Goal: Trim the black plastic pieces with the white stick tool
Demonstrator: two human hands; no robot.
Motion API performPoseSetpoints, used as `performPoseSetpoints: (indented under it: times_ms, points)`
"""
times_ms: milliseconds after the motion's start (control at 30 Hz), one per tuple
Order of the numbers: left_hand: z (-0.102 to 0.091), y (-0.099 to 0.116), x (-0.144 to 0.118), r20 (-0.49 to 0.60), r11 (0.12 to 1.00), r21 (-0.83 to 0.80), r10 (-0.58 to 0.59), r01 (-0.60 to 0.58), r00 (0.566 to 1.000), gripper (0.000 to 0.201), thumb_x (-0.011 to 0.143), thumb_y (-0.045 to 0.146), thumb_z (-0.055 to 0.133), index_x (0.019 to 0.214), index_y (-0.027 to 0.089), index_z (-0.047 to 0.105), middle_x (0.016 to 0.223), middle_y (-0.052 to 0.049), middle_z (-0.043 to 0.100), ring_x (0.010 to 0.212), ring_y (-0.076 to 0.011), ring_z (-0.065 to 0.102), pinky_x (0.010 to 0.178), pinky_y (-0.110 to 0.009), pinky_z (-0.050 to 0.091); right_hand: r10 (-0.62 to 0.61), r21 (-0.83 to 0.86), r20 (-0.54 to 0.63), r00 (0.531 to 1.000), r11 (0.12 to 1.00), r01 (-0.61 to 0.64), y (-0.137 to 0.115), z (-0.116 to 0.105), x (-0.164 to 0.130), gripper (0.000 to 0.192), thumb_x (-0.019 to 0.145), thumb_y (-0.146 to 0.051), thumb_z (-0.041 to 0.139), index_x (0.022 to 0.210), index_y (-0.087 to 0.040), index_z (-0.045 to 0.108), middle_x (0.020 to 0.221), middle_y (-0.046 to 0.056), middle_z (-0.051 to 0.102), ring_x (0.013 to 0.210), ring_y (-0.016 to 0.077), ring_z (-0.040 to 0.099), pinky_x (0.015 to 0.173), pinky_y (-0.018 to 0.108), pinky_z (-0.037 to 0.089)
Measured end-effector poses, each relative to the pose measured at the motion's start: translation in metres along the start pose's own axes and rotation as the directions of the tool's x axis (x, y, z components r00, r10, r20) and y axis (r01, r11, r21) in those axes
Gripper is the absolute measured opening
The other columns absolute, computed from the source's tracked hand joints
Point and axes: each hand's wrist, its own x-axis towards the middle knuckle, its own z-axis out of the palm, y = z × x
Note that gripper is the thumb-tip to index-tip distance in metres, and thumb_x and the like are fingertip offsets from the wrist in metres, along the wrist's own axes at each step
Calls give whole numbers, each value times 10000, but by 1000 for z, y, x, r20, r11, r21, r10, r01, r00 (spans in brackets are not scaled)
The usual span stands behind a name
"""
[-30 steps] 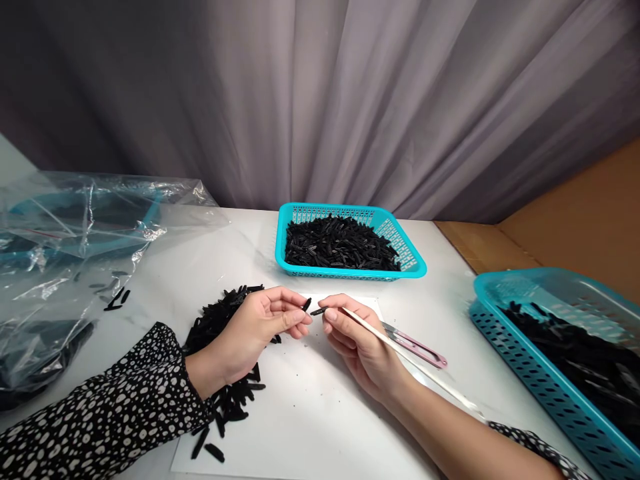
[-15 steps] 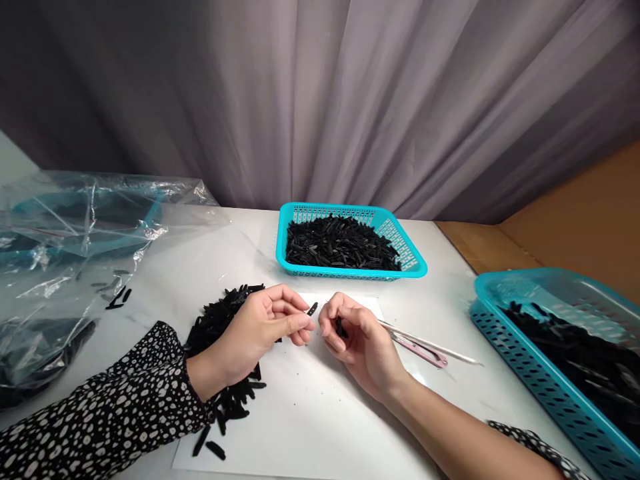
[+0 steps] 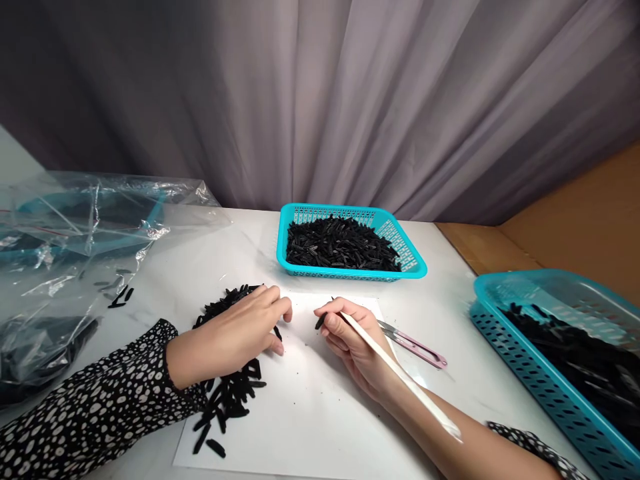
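right basket (image 3: 550,347): cut off by edge | black pieces (image 3: 230,393): perhaps clips

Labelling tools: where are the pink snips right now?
In the head view the pink snips lie flat on the white table, just right of the right hand and left of the near teal basket.

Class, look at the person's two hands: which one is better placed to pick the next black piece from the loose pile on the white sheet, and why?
Probably the left hand. It lies palm down on the pile of black pieces, fingers spread. The right hand is off the pile, over the white sheet, already holding a white stick and a black piece.
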Motion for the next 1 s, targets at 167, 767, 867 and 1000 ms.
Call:
performPoseSetpoints:
  times_ms: [167, 767, 867, 1000]
  points:
    - [1, -11, -3, 43, 979, 183, 81, -87, 996, 200, 813, -5, 524, 831, 190, 482, 875, -8, 474, 846, -190, 428, 707, -284, 313, -11, 47, 19, 1000, 999, 10, 1, -2, 0, 295, 692, -408, 849, 803, -159, 737, 577, -9, 584, 431, 29, 229, 423, 223, 121]
    - [16, 8, 16, -32, 634, -767, -191, 98, 981, 196, 755, 265, 724, 784, 181, 550, 678, 42, 595, 612, -109, 556, 588, -244, 472, 9, 45, 76, 997, 999, -12, -4, -1, 0, 342, 892, -468, 605, 732, -167, 591, 586, -9, 585, 374, 39, 263, 354, 199, 143]
    - [21, 12, 17, -77, 567, -821, -232, 70, 970, 210, 741, 243, 748, 791, 173, 557, 663, 29, 643, 593, -100, 587, 590, -233, 482, 1, -59, 54, 999, 998, 2, -3, 2, -4, 377, 848, -507, 656, 725, -157, 586, 566, -20, 541, 415, 45, 261, 378, 196, 124]
    - [23, 15, 16, -96, 536, -843, -238, 48, 966, 235, 711, 247, 781, 771, 163, 570, 623, 30, 635, 547, -94, 580, 561, -230, 475, 7, -78, 25, 1000, 997, -5, -2, 6, -6, 331, 731, -423, 802, 769, -162, 603, 585, -39, 521, 454, 46, 251, 418, 206, 130]
